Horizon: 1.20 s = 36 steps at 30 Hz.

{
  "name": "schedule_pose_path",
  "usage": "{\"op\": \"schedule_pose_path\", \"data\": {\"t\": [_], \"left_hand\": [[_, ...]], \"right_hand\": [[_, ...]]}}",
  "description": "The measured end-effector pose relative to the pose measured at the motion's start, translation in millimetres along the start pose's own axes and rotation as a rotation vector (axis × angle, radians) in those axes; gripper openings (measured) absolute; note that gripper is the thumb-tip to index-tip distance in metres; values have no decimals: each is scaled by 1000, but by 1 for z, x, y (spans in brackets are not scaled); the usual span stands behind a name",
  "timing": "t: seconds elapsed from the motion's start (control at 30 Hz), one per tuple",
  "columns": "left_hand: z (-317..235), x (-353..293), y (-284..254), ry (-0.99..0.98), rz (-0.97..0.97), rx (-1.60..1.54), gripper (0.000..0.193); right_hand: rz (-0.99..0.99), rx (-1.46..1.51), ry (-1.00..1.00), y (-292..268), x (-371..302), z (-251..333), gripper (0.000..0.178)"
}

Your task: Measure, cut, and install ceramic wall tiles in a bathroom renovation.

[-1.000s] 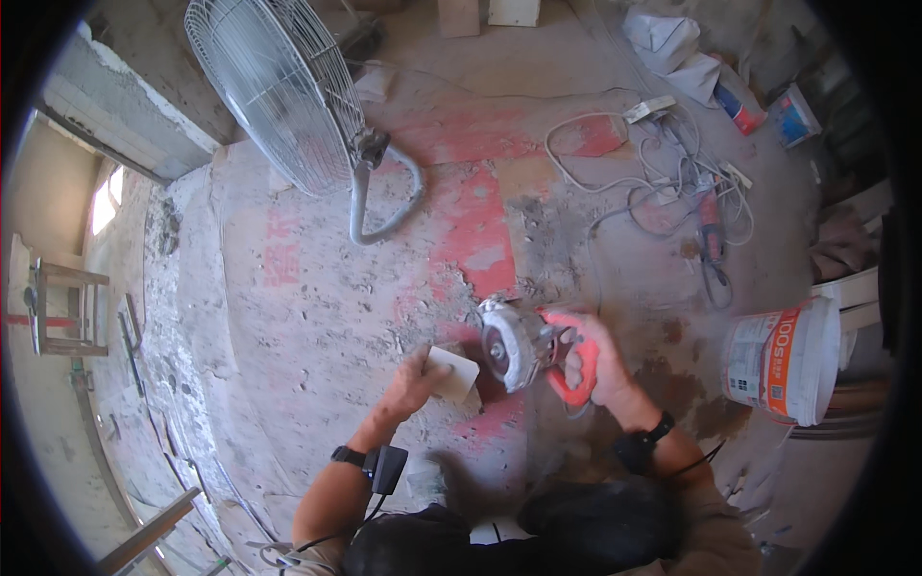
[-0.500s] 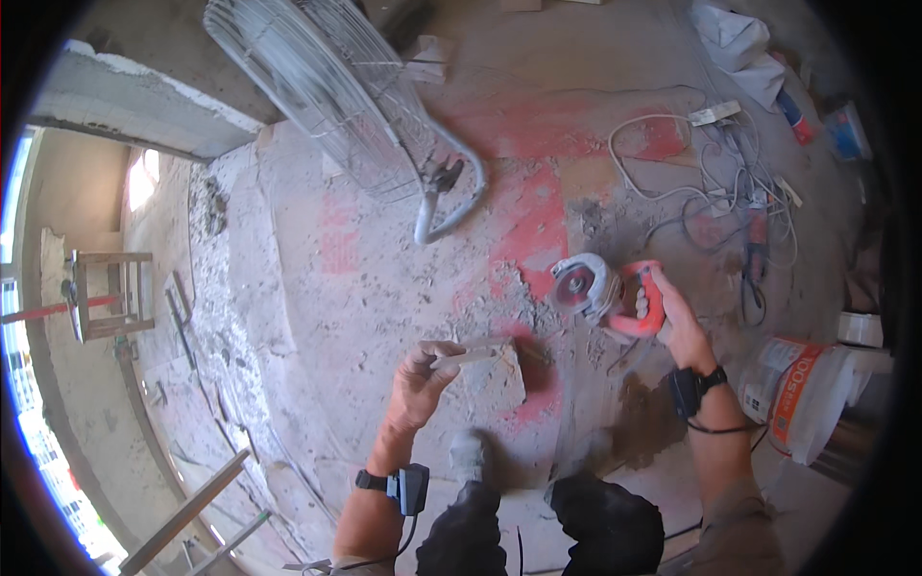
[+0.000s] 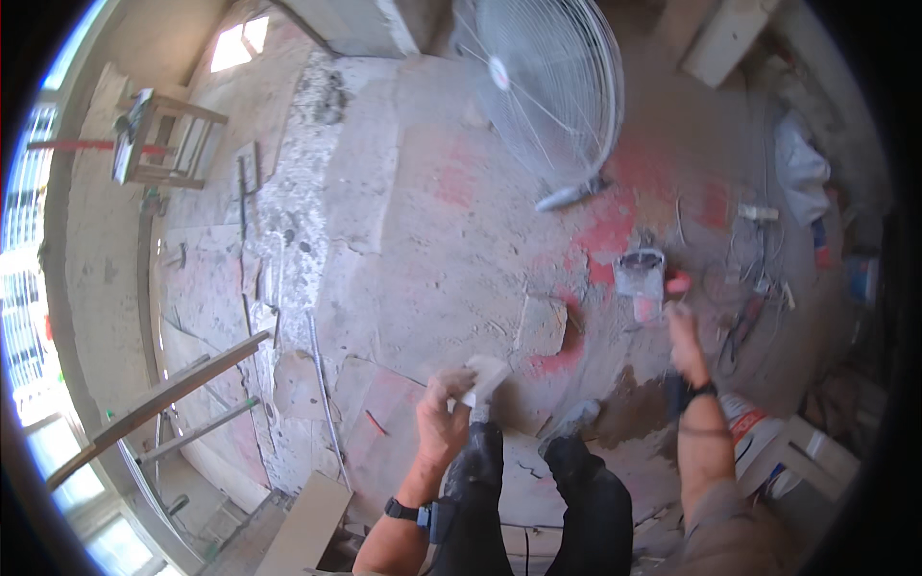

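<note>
One white tile (image 3: 491, 375) nearer two shoes (image 3: 573, 420)

Left head fisheye, facing down
My feed looks from the wearer's head past the dark trouser legs (image 3: 591, 494) and right forearm (image 3: 706, 451), both near, to the dusty floor (image 3: 423, 278); the wire-caged fan (image 3: 547, 91) sits farther off.

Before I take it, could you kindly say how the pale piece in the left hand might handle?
The pale piece is probably stiff, jutting out without visible sag, and likely fairly light, since the left hand alone holds it.
</note>
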State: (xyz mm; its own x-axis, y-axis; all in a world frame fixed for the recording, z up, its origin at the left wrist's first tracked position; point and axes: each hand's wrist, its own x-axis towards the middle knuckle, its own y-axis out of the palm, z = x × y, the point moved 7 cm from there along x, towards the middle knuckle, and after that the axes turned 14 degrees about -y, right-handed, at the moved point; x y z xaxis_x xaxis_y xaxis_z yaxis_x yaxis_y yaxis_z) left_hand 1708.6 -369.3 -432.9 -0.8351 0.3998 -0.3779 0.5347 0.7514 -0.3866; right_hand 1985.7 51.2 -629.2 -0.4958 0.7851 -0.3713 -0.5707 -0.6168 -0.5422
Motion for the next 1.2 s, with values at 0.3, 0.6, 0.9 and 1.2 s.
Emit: {"op": "schedule_pose_path", "data": {"t": [0.3, 0.6, 0.9, 1.2], "left_hand": [[-128, -75, -125, 307, 113, 3, 32], [-219, 41, -297, -311, 627, -1368, 104], [-304, 263, -484, 61, 269, -1101, 79], [-441, 456, -676, 273, 46, -1033, 96]], "right_hand": [[852, 560, 370, 143, -296, 408, 37], [854, 867, 366, 222, -255, 695, 23], [1376, 1261, 521, 388, -177, 949, 29], [1389, 1124, 310, 485, -73, 1202, 29]]}}
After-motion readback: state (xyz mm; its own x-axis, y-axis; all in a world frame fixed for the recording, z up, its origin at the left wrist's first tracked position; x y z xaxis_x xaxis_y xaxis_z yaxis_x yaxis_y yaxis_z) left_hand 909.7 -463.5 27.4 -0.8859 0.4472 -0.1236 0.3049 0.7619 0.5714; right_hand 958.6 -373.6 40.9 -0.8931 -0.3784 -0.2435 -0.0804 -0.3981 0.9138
